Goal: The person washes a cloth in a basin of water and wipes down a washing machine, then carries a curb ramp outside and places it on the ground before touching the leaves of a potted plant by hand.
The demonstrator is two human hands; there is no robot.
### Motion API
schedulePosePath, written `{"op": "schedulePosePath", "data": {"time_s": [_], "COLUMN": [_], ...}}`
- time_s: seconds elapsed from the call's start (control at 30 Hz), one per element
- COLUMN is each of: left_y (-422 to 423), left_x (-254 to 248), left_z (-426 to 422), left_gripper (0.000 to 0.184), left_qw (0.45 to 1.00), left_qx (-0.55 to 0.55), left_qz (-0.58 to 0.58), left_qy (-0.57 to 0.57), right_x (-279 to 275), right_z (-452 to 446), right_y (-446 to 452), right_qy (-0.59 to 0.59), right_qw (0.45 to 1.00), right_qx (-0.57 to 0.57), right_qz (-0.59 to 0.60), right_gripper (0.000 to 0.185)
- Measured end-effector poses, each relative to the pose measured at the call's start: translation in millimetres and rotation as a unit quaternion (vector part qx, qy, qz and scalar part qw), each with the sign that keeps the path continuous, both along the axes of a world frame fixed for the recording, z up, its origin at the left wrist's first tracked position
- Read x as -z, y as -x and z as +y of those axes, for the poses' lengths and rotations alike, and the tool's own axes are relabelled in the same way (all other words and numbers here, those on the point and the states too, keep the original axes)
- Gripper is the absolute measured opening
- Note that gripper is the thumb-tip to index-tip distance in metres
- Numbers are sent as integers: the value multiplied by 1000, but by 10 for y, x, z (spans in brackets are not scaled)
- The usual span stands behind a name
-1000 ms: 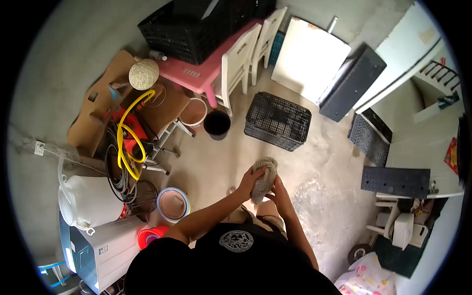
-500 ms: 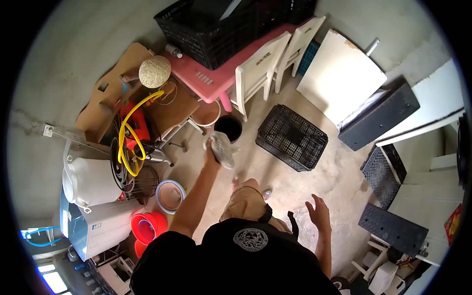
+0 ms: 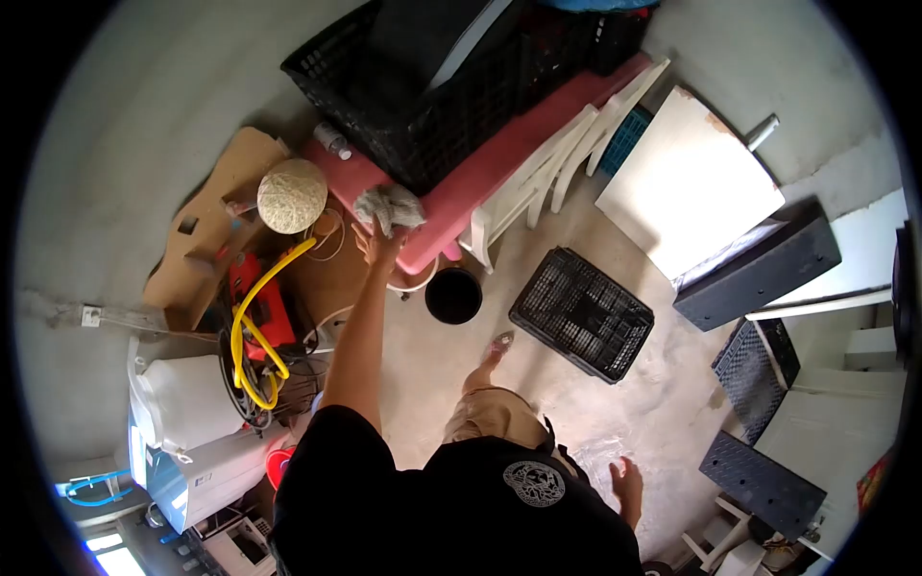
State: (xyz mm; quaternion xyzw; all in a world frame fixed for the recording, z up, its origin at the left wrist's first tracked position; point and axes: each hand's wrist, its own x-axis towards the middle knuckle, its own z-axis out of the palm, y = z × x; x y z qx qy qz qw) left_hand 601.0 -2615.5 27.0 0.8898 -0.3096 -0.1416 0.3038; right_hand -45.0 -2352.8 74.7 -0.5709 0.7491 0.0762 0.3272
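Note:
At the near corner of the pink table, my left hand reaches out with a crumpled grey cloth at its fingertips. Part of the hand is against the cloth, while some fingers stick out to its left. The cloth lies over the tabletop near its edge. My right hand hangs low on the right, holding nothing, its fingers apart and slightly bent. Below the table corner, a black bucket stands on the floor.
Black crates and a plastic bottle are on the table. White chairs stand alongside it. Another black crate sits on the floor. To the left are a yellow hose, a straw-coloured ball and a white barrel.
My left hand has carried the grey cloth from above the floor near the bucket up to the table corner. I have moved closer to the table. My right hand has dropped lower.

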Motion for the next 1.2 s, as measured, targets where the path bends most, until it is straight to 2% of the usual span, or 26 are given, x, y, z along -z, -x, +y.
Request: {"op": "schedulePosePath", "data": {"time_s": [0.03,0.1,0.17,0.23,0.27,0.3,0.37,0.4,0.53,0.57,0.63,0.67,0.7,0.77,0.83,0.9,1.0,1.1,1.13,1.17,1.2], "left_y": [-46,-114,-59,-105,-134,-178,-214,-24,208,268,380,434,542,731,1060,1342,1698,1824,1857,1829,1795], "left_x": [141,344,253,254,278,348,496,320,372,452,335,213,-19,-130,-646,-997,-1588,-2002,-2255,-2226,-2291], "left_z": [-118,-289,-449,-573,-614,-651,-736,-699,-390,-320,-252,-190,-135,21,-66,-195,-478,-740,-861,-949,-1067], "left_gripper": [94,99,93,81,74,68,56,44,36,37,32,31,31,29,35,34,26,21,17,18,20], "left_qw": [993,992,992,984,978,979,977,969,958,966,965,940,860,842,783,736,732,727,736,743,776], "left_qx": [18,19,19,49,65,63,61,51,151,179,259,210,146,240,163,198,330,433,470,493,489], "left_qz": [-46,-96,-123,-172,-195,-195,-195,-242,-232,-159,33,267,486,474,581,641,595,529,482,452,397], "left_qy": [-103,-81,-29,12,31,-2,-66,10,82,93,5,-23,-51,-89,-151,-93,-43,-67,-70,-29,-24], "right_x": [7,21,-214,-368,-389,-405,-376,-307,-79,-9,75,100,103,26,16,13,-123,-267,-304,-333,-340], "right_z": [-117,-352,-719,-971,-1052,-1096,-1112,-1065,-834,-775,-733,-729,-740,-874,-949,-1002,-1150,-1235,-1238,-1219,-1171], "right_y": [-81,-178,-365,-418,-424,-432,-399,-373,-446,-515,-672,-751,-827,-964,-1052,-1054,-1026,-963,-941,-922,-903], "right_qy": [-24,-4,9,43,72,93,113,98,40,28,0,-7,-13,-18,-16,11,27,62,72,82,82], "right_qw": [1000,998,994,995,989,982,980,983,993,993,992,991,990,985,984,989,988,987,985,983,980], "right_qx": [-5,-13,-1,13,53,103,120,116,83,83,80,78,75,101,101,67,87,106,119,131,149], "right_qz": [4,-62,-111,-91,-115,-130,-111,-103,-70,-78,-101,-111,-120,-141,-146,-132,-121,-106,-104,-102,-105], "right_gripper": [43,44,42,39,36,34,34,34,35,35,37,37,37,37,37,36,37,35,35,36,36]}}
